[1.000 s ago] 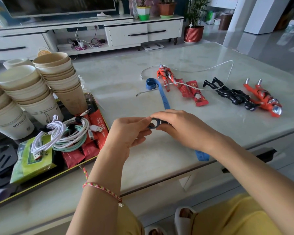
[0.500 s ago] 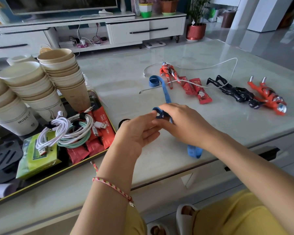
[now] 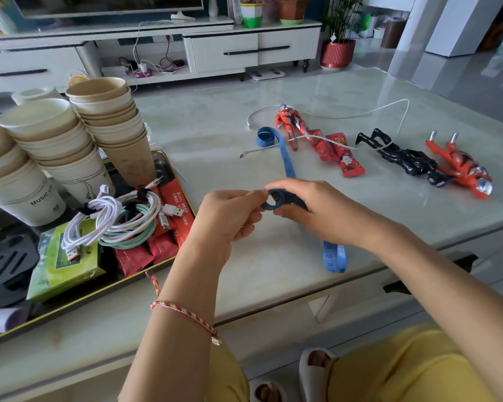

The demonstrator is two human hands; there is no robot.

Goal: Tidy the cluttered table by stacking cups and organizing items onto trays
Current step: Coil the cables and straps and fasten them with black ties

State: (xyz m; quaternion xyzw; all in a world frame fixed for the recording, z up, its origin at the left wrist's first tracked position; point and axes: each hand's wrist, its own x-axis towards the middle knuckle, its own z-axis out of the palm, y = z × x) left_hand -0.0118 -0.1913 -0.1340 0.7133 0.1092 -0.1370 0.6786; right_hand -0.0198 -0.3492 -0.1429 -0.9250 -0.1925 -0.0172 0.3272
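Observation:
A blue measuring tape (image 3: 287,158) runs across the marble table from a small coil at its far end to a loop between my hands, and its near end hangs below my right wrist. My left hand (image 3: 227,219) pinches the loop's left side. My right hand (image 3: 311,210) curls over the tape on the loop's right side. Stacks of paper cups (image 3: 111,126) stand on the dark gold-rimmed tray (image 3: 105,288) at the left. On that tray also lie bundled cables (image 3: 119,219), red packets (image 3: 163,245) and a green tissue pack (image 3: 58,256).
Further back on the table lie a red toy figure (image 3: 291,123), two red sachets (image 3: 340,155), a loose white cable (image 3: 360,114), a black figure (image 3: 401,155) and a red-orange figure (image 3: 459,166). The table's front edge (image 3: 273,311) runs just below my hands.
Both hands have kept turning the tape into a loop between them. The free near end hanging below my right wrist has shifted slightly, and the view has tilted a little.

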